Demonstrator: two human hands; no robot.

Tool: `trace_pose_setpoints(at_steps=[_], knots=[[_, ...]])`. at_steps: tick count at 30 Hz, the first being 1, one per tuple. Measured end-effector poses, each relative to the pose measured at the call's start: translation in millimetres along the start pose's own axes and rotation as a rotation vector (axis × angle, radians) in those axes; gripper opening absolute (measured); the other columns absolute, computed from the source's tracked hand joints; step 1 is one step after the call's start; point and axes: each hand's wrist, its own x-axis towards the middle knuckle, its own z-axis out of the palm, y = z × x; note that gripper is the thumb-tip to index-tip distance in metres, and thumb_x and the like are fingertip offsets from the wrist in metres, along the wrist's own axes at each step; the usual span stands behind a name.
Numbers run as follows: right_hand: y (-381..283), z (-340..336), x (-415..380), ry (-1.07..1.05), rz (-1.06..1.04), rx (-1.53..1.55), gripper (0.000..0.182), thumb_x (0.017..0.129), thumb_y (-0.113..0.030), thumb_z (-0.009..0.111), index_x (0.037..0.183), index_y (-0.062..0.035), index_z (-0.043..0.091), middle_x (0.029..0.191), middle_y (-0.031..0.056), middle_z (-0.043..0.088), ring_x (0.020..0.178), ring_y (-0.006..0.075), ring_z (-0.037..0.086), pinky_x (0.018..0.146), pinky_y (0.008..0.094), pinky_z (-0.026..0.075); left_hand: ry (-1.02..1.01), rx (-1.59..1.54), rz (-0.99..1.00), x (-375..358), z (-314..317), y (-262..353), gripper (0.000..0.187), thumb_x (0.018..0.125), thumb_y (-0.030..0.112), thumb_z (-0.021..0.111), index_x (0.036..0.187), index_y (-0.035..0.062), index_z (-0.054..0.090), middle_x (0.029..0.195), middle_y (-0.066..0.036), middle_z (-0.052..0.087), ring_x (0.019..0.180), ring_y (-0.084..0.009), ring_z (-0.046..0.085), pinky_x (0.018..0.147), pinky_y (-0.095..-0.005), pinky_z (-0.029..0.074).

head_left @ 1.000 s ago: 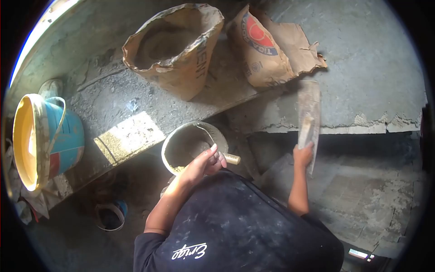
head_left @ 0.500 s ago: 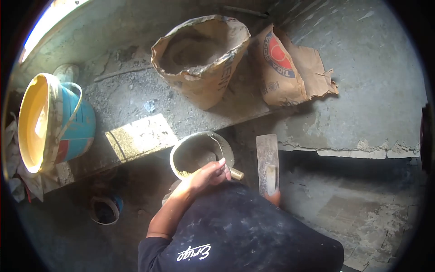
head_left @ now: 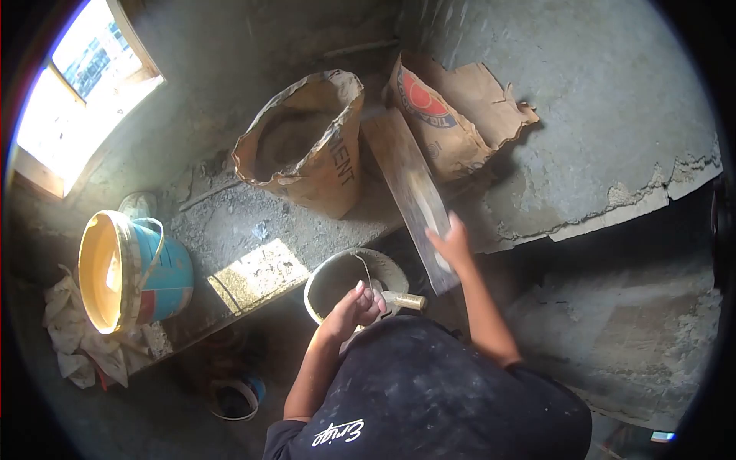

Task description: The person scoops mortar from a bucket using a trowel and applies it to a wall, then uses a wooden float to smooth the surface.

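Observation:
A round bucket (head_left: 318, 274) with a mortar-smeared rim is in front of my torso. My left hand (head_left: 354, 308) is closed on its thin wire handle at the near side. Beside those fingers, a small tool with a thick wooden handle (head_left: 405, 300) rests across the rim; its other end is hidden. My right hand (head_left: 454, 247) grips a long, flat rectangular plastering trowel (head_left: 395, 165). The trowel is blurred and slants up over the ledge, between the open cement bag (head_left: 337, 172) and the folded paper bag (head_left: 456, 146).
A dusty concrete ledge (head_left: 222, 199) runs below the wall. A blue-and-yellow pail (head_left: 165, 268) stands at left near crumpled white sacks (head_left: 73, 330). Lower down is a small dark bucket (head_left: 236, 400). The slab at right has a broken edge (head_left: 613, 211). A window (head_left: 84, 84) is upper left.
My right hand has swung the plastering trowel up and forward, from beside my body to over the ledge. My left hand stays at the bucket handle. The camera view has shifted, showing more window.

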Motion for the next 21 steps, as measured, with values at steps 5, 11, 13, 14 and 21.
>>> trace_pose_setpoints(at_steps=[5,11,13,14,21], knots=[[-17.4,16.3,71.9,-0.132,-0.122,0.066,0.047,0.076,-0.026,0.073,0.108,0.0052,0.057,0.104,0.0256,0.063,0.099,0.0401,0.061,0.084,0.0447,0.049,-0.007,-0.147,-0.012,-6.5,-14.5,-12.0,0.052,0.095,0.058,0.042,0.099,0.0065,0.047,0.091,-0.005,0.054,0.075,-0.0081,0.046,0.067,-0.0205,0.033],[-34.3,-21.1,116.8,0.519,-0.128,-0.172,0.092,0.069,-0.038,0.079,0.143,-0.0072,0.033,0.138,0.0278,0.039,0.13,0.0468,0.033,0.106,0.0564,0.029,0.118,0.019,0.061,-20.4,3.3,-0.7,0.068,0.094,0.067,0.03,0.086,0.0056,0.059,0.057,0.009,0.027,0.049,-0.0062,0.022,0.049,-0.0231,0.017],[-9.6,-11.1,134.3,0.295,-0.046,-0.287,0.098,0.07,-0.051,0.078,0.147,-0.0167,0.029,0.149,0.027,0.029,0.139,0.0518,0.017,0.11,0.0549,0.028,0.126,-0.017,0.118,-21.0,9.9,2.5,0.068,0.095,0.065,0.032,0.085,0.0043,0.059,0.056,0.009,0.028,0.048,-0.0057,0.022,0.047,-0.0226,0.017],[-7.1,-8.1,137.7,0.237,-0.017,-0.319,0.099,0.069,-0.051,0.079,0.148,-0.0188,0.028,0.148,0.0237,0.033,0.138,0.0512,0.02,0.11,0.0547,0.029,0.098,-0.007,0.121,-20.6,5.9,-0.1,0.067,0.096,0.064,0.032,0.085,0.0034,0.059,0.055,0.008,0.028,0.047,-0.0056,0.022,0.046,-0.0226,0.017],[-36.4,-32.7,152.5,0.283,0.058,-0.43,0.094,0.072,-0.043,0.079,0.145,-0.0119,0.027,0.135,0.0278,0.046,0.118,0.0426,0.052,0.094,0.0498,0.046,0.091,0.009,0.146,-27.3,9.4,1.9,0.068,0.096,0.063,0.034,0.087,-0.0009,0.057,0.052,0.01,0.022,0.044,-0.0046,0.02,0.044,-0.0234,0.014]])
